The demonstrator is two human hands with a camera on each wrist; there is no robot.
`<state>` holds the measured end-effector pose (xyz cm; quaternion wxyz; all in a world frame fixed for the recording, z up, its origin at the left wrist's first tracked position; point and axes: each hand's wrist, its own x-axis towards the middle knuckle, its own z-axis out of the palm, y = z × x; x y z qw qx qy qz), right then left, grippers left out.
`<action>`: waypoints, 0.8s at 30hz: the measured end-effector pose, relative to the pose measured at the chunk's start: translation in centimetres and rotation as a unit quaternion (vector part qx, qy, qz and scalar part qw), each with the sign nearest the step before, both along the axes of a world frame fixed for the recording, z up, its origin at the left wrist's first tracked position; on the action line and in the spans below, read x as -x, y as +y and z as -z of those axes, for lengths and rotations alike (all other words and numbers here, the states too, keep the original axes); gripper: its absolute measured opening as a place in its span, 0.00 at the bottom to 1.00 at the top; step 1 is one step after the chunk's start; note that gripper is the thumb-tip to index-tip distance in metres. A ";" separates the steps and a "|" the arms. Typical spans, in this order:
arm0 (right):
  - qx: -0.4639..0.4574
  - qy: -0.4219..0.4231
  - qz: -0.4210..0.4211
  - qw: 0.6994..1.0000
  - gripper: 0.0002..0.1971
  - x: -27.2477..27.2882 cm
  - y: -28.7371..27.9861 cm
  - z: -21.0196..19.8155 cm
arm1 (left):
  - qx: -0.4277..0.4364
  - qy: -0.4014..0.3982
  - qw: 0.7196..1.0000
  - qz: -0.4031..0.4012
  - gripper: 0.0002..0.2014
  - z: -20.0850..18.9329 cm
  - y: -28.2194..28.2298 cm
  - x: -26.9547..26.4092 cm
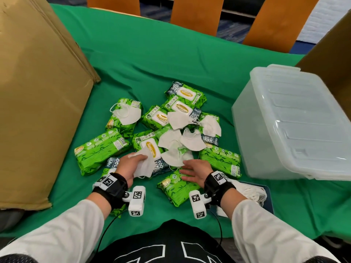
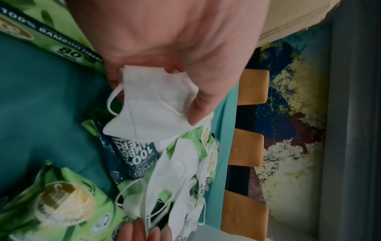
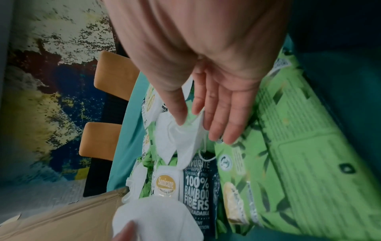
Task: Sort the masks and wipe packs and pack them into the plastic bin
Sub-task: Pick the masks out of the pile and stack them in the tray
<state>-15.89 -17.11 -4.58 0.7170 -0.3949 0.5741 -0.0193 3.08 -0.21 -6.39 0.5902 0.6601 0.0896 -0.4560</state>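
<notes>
— Holding anything, those hands?

— Yes. The left hand (image 1: 131,167) has its grip pinched round one white mask (image 1: 145,164), lifted just above the pile. The right hand (image 1: 195,170) is released, fingers straight, reaching toward a loose mask (image 1: 173,157) in the middle.

— How many of each?

— About eleven green wipe packs (image 1: 100,151) lie heaped on the green table (image 1: 152,59); some are partly covered, so the count is rough. Six loose masks sit on them, plus the one held.

— And the bin?

— One clear plastic bin (image 1: 290,120) stands on the table just right of the heap, tilted. A large cardboard box (image 1: 38,92) stands at the left.
</notes>
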 end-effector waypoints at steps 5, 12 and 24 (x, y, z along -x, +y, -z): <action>0.054 0.004 0.048 0.997 0.06 -1.5 0.2 0.3 | 0.006 0.021 1.000 -0.005 0.10 -1.0 -0.7 0.4; 0.308 0.078 -0.163 0.934 0.22 -1.2 -3.8 -4.1 | -0.071 -0.097 0.990 0.073 0.07 -0.6 0.3 -0.7; 0.109 -0.064 -0.057 0.990 0.06 0.0 -5.8 -7.2 | 0.158 0.124 0.980 -0.005 0.14 -4.7 -2.8 -2.3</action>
